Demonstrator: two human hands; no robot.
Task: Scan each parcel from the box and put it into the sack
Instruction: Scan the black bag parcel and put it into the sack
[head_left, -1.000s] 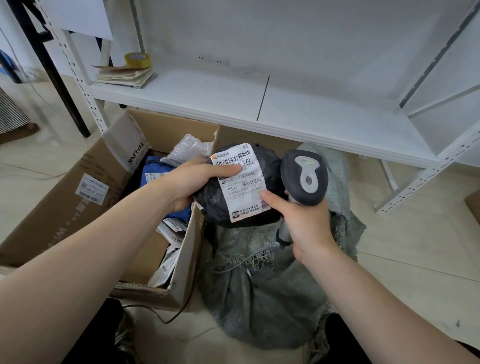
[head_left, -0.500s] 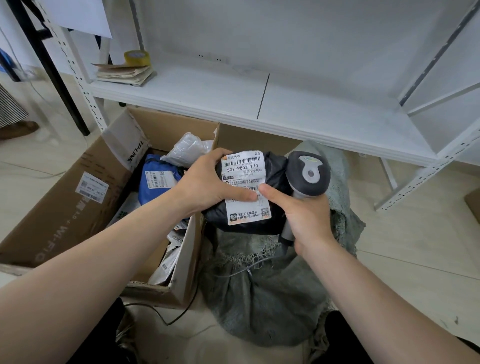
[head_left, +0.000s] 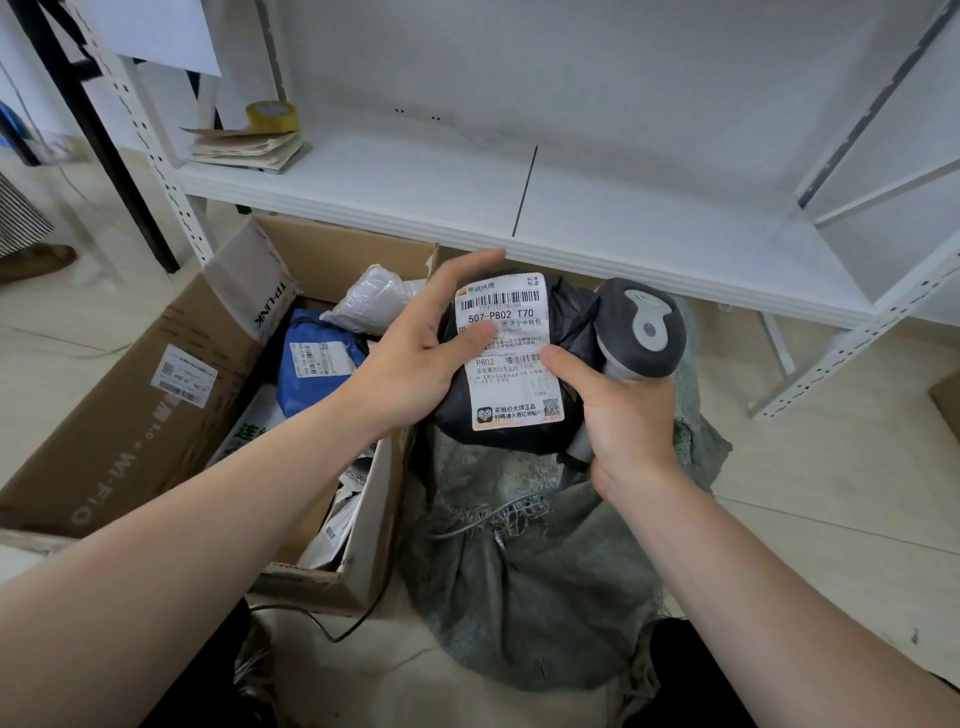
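**A:** What could be going wrong here?

**B:** The sack (head_left: 545, 571) is gaping at lower centre, and my left hand (head_left: 415, 358) is lying loose, fingers spread, thumb only resting on the parcel (head_left: 524, 431). It could be dropping in unscanned.

**A:** And the right hand (head_left: 623, 415)?

**B:** It's curling round the scanner (head_left: 644, 332), thumb pressing the label. The head isn't pointing at the barcode, I'm judging.

**A:** Where's the parcel sitting?

**B:** Mid-frame, between both hands, over the sack, right of the box (head_left: 130, 415).
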